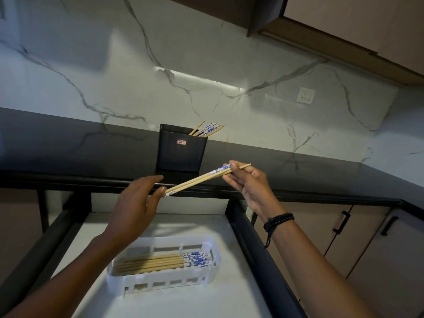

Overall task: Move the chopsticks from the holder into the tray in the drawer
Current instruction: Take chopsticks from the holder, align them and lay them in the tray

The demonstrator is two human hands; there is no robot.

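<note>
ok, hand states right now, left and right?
Left hand: open, thumb touching one end of the chopsticks.
Right hand: pinching those chopsticks near their other end.

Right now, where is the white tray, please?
Head view, low centre: the white tray sits on the open drawer floor, below the left hand and right hand, with chopsticks lying inside it.

Losing lower lengths of the blue-patterned wooden chopsticks (207, 130) behind the wall of the black rectangular plastic holder (181, 157). Failing to resolve print on its red-and-white label (181, 142). Losing both forearms (321, 271) and near end of the pale drawer (229, 283) past the bottom edge.
</note>
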